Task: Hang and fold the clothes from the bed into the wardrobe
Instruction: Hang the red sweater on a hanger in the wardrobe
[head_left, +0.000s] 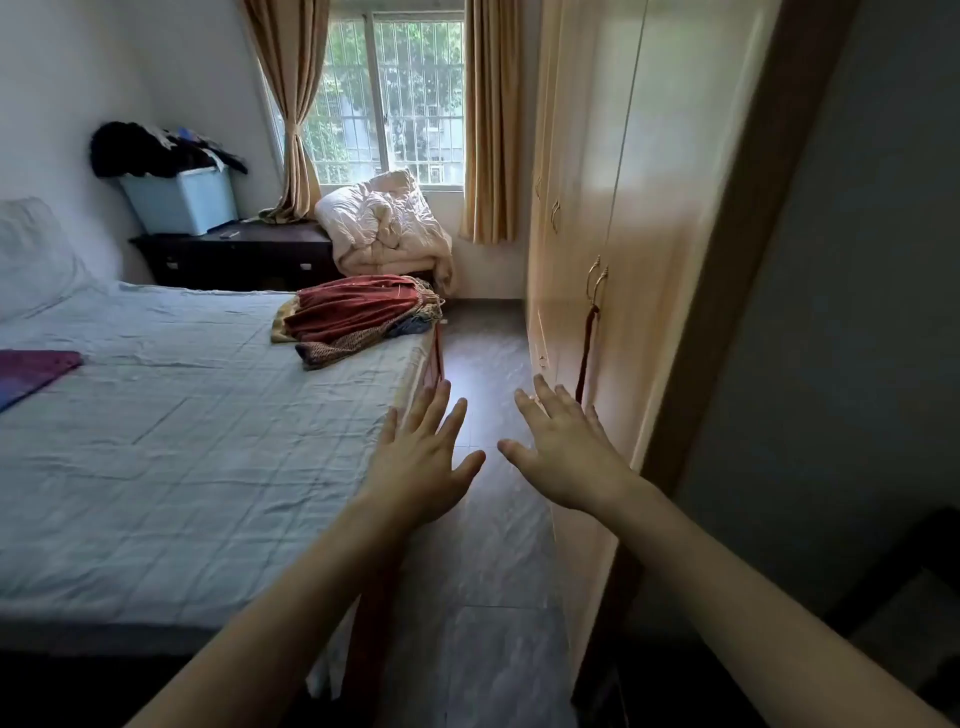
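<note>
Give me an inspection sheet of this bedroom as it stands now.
Surface: bed, pale blue sheet, wrinkled.
Job's things: pile of clothes at the bed's far corner; wardrobe doors closed.
Clutter: purple cloth on the bed; blue bin heaped with dark clothes on a dresser; bundled quilt under the window.
Hands: left hand and right hand open, empty, held over the floor.
Cables: nothing seen.
Surroundings: barred window, tan curtains, tiled floor.
</note>
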